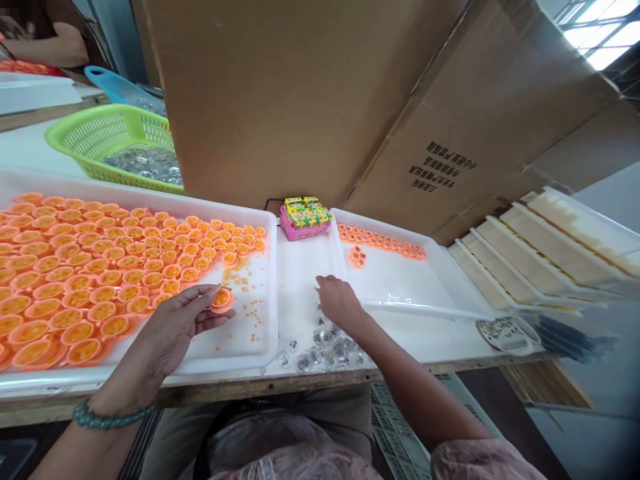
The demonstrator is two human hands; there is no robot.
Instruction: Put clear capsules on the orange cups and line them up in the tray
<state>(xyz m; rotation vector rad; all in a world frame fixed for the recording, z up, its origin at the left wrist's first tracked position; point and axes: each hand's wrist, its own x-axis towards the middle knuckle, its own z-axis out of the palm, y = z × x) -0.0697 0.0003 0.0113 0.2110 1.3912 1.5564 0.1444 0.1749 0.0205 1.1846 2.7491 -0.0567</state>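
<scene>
My left hand (183,320) is closed around a small orange cup (221,301) with yellow-orange bits in it, held above the right end of the left white tray (273,293). Rows of similar filled orange cups (80,283) cover most of that tray, and loose orange bits (245,287) lie scattered near its right side. My right hand (340,300) has its fingers curled together over the gap between the trays; whatever they hold, if anything, is hidden. Just below it lies a pile of small clear plastic pieces (330,350) with dark marks.
A second white tray (415,293) holds rows of orange pieces (383,241). Between the trays stands a pink basket (303,232) of yellow-green packets. Cardboard (290,100) rises behind. Stacked trays (540,247) lean at right; a green basket (110,127) sits at left, near another person's arm (50,50).
</scene>
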